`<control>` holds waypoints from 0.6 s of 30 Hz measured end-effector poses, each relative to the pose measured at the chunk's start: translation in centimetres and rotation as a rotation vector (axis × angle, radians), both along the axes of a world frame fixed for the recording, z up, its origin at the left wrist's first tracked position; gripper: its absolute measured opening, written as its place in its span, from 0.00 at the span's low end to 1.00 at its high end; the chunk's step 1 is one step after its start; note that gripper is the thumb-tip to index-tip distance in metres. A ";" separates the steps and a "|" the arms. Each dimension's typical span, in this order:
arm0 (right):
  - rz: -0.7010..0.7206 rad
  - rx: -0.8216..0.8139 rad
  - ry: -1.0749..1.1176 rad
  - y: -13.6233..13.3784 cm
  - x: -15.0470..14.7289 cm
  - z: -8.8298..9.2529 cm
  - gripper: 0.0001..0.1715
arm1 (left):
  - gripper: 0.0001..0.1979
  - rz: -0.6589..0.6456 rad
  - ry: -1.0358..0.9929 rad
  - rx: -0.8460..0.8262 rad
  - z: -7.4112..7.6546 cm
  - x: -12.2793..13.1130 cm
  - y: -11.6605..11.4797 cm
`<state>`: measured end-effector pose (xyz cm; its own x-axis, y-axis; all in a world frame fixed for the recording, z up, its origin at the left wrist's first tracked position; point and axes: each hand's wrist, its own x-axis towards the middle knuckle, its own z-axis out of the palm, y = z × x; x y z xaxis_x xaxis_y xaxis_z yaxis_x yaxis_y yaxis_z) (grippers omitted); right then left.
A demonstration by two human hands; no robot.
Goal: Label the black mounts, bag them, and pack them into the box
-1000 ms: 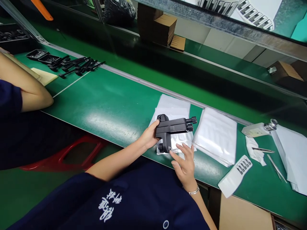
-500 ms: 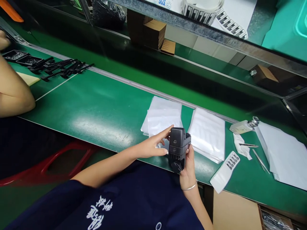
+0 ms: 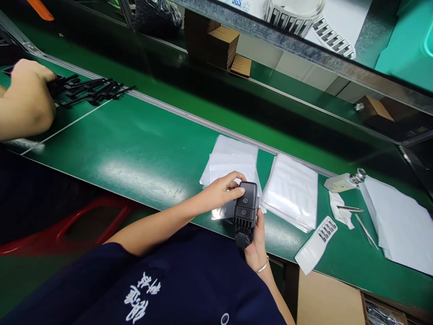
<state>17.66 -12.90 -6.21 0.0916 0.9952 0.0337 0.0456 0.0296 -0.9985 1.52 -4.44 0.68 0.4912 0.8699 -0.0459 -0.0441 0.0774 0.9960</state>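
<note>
In the head view, a black boxy device [image 3: 248, 197] with two small round marks, a ribbed section and a round knob-like end is held upright over the table's front edge. My right hand [image 3: 257, 241] is closed round its lower right side, the fingers partly hidden behind it. My left hand [image 3: 225, 194] grips its upper left corner, thumb on the face and index finger bent over the top. Just behind the device lies a stack of clear plastic bags [image 3: 233, 155], and a second bag stack [image 3: 291, 192] lies to its right.
To the right are a label strip [image 3: 316, 246], a dispenser bottle [image 3: 343, 181], tweezers [image 3: 350, 208] on a tissue [image 3: 338, 198] and white sheets [image 3: 402, 221]. A co-worker's arm [image 3: 29, 104] reaches over black parts [image 3: 98, 90] at the left. A metal shelf edge [image 3: 287, 43] crosses above.
The device has turned so its marked face points more toward me. My left hand has gone from loosely spread fingers to a grip on its top. The co-worker's hand has reached the black parts.
</note>
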 end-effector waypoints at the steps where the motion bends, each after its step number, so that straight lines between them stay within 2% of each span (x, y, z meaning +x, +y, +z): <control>1: -0.049 -0.029 0.088 0.4 0.0 -0.2 0.32 | 0.19 -0.015 0.005 0.009 0.1 -0.3 -0.2; 3: -0.131 -0.062 0.245 0.6 0.3 -0.6 0.27 | 0.31 -0.047 0.023 0.052 0.1 -1.3 -0.8; 5: -0.184 -0.023 0.330 0.2 1.1 -1.1 0.22 | 0.40 -0.073 0.049 0.115 -0.2 -2.5 -1.6; 9: -0.205 0.076 0.297 -0.8 2.5 -1.3 0.28 | 0.35 -0.084 0.040 0.150 -1.1 -4.3 -2.6; 11: -0.187 0.091 0.239 -0.8 2.8 -0.6 0.33 | 0.37 -0.076 -0.056 0.036 -1.5 -4.4 -2.6; 13: -0.156 0.077 0.198 -0.4 2.9 0.3 0.36 | 0.41 -0.074 -0.221 -0.153 -2.0 -4.2 -2.6; 15: -0.129 0.022 0.179 0.2 3.0 1.3 0.32 | 0.43 -0.072 -0.362 -0.369 -2.6 -3.7 -2.5; 18: -0.113 -0.076 0.200 1.0 3.0 2.1 0.22 | 0.32 -0.009 -0.450 -0.637 -3.7 -3.0 -2.7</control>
